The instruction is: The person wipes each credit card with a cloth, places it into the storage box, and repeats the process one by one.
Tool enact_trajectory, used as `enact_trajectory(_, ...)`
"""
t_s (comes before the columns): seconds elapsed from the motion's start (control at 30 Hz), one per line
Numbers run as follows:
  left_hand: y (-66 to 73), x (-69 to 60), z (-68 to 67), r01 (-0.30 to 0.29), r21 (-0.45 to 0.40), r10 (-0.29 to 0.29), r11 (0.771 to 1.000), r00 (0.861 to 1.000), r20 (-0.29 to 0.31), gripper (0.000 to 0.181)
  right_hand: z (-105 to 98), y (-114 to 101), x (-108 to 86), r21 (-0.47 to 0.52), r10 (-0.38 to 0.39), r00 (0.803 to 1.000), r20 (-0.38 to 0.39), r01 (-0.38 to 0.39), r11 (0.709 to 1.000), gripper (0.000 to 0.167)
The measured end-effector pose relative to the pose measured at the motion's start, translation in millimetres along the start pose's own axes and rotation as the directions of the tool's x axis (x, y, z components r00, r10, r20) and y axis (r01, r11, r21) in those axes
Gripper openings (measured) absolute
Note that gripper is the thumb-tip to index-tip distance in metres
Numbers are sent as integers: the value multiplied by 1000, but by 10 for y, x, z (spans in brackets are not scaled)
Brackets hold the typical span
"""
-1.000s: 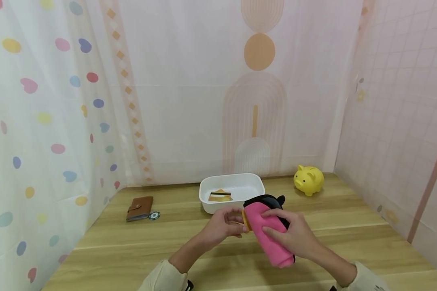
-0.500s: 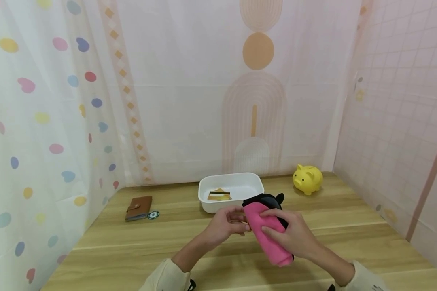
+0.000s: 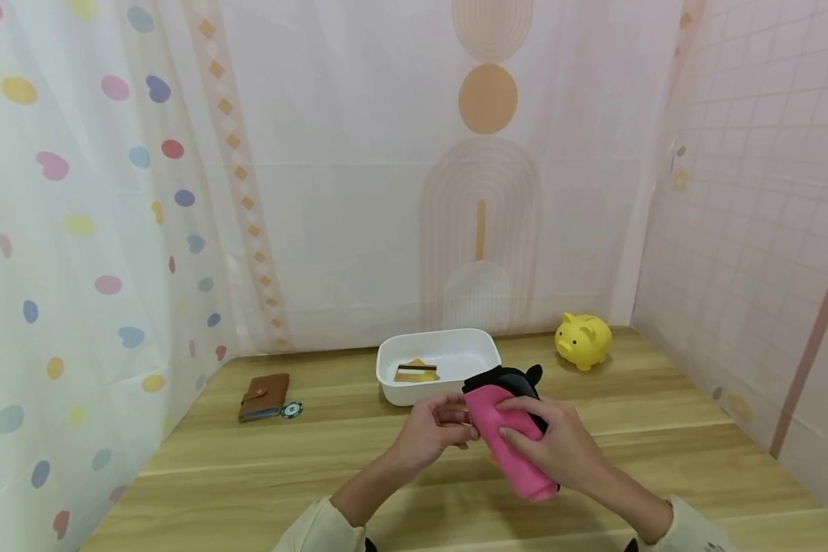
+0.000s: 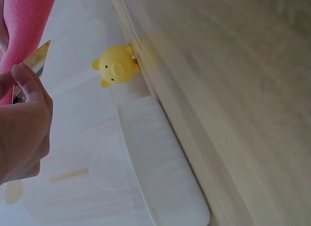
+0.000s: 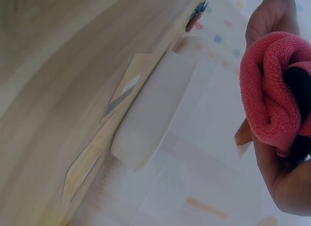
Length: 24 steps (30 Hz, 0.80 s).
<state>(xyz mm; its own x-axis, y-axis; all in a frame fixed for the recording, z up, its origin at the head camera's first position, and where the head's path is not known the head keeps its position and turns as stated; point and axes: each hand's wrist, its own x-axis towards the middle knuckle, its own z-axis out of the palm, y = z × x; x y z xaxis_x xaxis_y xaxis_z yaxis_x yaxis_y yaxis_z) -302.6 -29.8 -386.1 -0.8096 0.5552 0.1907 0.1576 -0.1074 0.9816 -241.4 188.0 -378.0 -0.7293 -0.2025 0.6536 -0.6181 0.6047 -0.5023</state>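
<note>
The right hand (image 3: 567, 446) grips a rolled pink and black plush pouch (image 3: 500, 429), tilted, with its upper end toward the left hand (image 3: 424, 437). In the left wrist view, the left thumb and fingers pinch a yellowish card (image 4: 37, 59) against or beside the pink cloth (image 4: 26, 22); how far it is inside cannot be told. An orange bit (image 3: 492, 458) shows at the pouch's lower left edge. Two card shapes (image 5: 122, 92) appear against the tabletop in the right wrist view; whether they lie on it is unclear.
Behind the hands stands a white tray (image 3: 395, 392) with cards (image 3: 417, 372) inside. A yellow piggy bank (image 3: 583, 341) sits at back right. At left lie a brown wallet (image 3: 265, 395) and a round chip (image 3: 292, 410). Curtains enclose the wooden table (image 3: 248, 475).
The orange card edge between the left hand and pouch is no longer visible in the head view. An orange bit now shows under the pouch. The left hand has moved slightly right.
</note>
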Motion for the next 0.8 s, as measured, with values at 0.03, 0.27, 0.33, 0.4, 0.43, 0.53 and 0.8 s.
enact_trajectory(0.03, 5, -3, 3, -1, 7, 1, 1000, 1000, -4, 41, -9, 0, -3, -6, 8, 1000, 1, -8, 1000, 29)
enact_trajectory(0.27, 37, -23, 10, 6, 42, -4, 999, 999, -39, 38, -62, 35, -14, -17, 34, 999, -1, -34, 999, 28)
enact_trajectory(0.33, 40, -27, 10, 6, 42, -4, 999, 999, -43, 37, -72, 54, -19, -24, 32, 999, -5, -33, 999, 28)
enact_trajectory(0.4, 33, -30, 6, 6, 43, -4, 999, 999, -39, 36, -80, 74, -27, -33, 30, 999, -13, -30, 999, 28)
enact_trajectory(0.43, 31, -32, 4, 4, 42, -3, 999, 999, -37, 36, -83, 86, -31, -37, 30, 999, -17, -31, 999, 28)
enact_trajectory(0.53, 27, -36, -2, -1, 46, 2, 999, 1000, -31, 35, -91, 122, -41, -39, 35, 999, -28, -36, 999, 27)
enact_trajectory(0.8, 14, -40, -30, -3, 55, 4, 998, 1000, -20, 36, -138, 191, -53, -27, 49, 998, -36, -50, 998, 28)
